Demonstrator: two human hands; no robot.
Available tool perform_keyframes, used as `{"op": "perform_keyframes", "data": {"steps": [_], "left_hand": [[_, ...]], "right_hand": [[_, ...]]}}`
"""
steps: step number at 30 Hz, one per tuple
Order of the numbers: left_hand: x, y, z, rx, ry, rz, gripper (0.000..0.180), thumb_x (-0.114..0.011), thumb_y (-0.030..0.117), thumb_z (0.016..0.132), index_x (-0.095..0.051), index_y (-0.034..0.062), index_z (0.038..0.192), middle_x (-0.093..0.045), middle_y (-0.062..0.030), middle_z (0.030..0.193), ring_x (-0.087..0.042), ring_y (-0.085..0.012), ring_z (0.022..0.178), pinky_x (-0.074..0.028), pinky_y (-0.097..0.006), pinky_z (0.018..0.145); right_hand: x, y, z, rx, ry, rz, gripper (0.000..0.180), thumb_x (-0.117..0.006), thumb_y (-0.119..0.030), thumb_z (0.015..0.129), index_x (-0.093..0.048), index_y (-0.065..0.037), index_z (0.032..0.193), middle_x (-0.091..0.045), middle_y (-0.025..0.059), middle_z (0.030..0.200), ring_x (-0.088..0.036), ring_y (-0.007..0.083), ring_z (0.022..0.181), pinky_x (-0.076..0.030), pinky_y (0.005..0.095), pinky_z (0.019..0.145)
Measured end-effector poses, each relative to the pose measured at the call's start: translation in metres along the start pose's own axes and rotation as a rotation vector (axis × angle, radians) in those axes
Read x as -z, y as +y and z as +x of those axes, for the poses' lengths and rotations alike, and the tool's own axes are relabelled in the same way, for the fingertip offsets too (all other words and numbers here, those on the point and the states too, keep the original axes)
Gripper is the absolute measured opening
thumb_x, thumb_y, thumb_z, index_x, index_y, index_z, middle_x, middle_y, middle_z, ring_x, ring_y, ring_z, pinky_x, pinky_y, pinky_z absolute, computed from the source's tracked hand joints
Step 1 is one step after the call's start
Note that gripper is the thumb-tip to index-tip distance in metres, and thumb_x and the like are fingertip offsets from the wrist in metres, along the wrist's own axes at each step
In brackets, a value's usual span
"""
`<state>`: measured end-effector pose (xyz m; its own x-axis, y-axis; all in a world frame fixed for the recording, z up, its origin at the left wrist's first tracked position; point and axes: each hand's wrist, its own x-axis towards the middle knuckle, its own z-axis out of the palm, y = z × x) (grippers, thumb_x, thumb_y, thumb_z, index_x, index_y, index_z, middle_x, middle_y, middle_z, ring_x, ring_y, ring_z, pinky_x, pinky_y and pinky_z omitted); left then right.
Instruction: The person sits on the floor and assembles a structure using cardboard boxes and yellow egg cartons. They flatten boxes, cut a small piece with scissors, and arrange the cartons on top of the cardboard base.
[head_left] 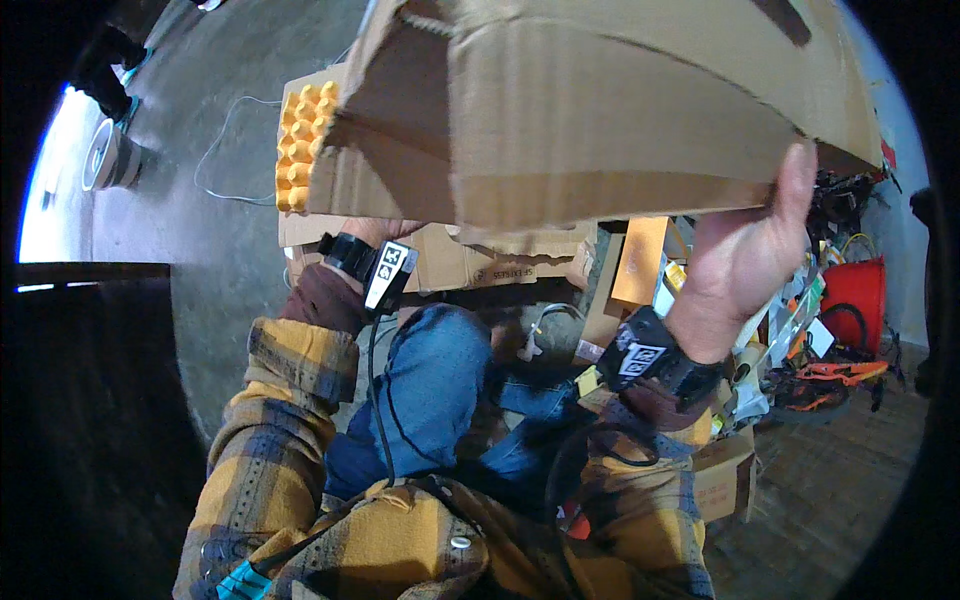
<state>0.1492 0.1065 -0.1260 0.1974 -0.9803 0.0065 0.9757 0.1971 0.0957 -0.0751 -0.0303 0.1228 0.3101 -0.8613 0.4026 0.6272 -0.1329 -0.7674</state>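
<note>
A large brown cardboard box is raised in front of me, filling the upper middle of the head view. My right hand grips its lower right corner, with the thumb pressed up against the side. My left hand is under its lower left edge, where the box hides the fingers; it appears to hold the box from below. Beside the box's left end is a yellow moulded egg tray, partly covered by it. Below and behind lies another cardboard piece, flattened or low.
To the right stands a red bucket among a heap of mixed packages and an orange-and-black item. A white bucket is at far left, near another person's legs. A thin white cable trails over the grey floor.
</note>
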Motion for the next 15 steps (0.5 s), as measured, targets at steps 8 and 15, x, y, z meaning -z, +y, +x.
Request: {"op": "perform_keyframes", "data": {"steps": [8,15], "left_hand": [[0.032,0.063,-0.062,-0.358,0.255,0.399,0.052,-0.065,0.022,0.089,-0.046,-0.0022,0.131,-0.058,-0.0151,0.121,-0.059,-0.0232,0.107,-0.052,-0.035,0.09],[0.039,0.111,-0.13,-0.328,0.871,1.333,0.039,-0.069,0.01,0.084,-0.053,0.0012,0.119,-0.062,-0.0074,0.112,-0.058,-0.0129,0.101,-0.047,-0.028,0.088]], "right_hand": [[0.055,0.051,-0.057,-0.179,0.105,-0.172,0.046,-0.053,-0.012,0.096,-0.038,-0.01,0.139,-0.051,0.0072,0.131,-0.05,0.021,0.118,-0.041,0.0431,0.1],[0.147,0.126,-0.139,-0.512,0.379,-0.355,0.057,-0.054,-0.004,0.094,-0.027,0.001,0.144,-0.043,0.011,0.137,-0.044,0.02,0.122,-0.037,0.0342,0.104]]}}
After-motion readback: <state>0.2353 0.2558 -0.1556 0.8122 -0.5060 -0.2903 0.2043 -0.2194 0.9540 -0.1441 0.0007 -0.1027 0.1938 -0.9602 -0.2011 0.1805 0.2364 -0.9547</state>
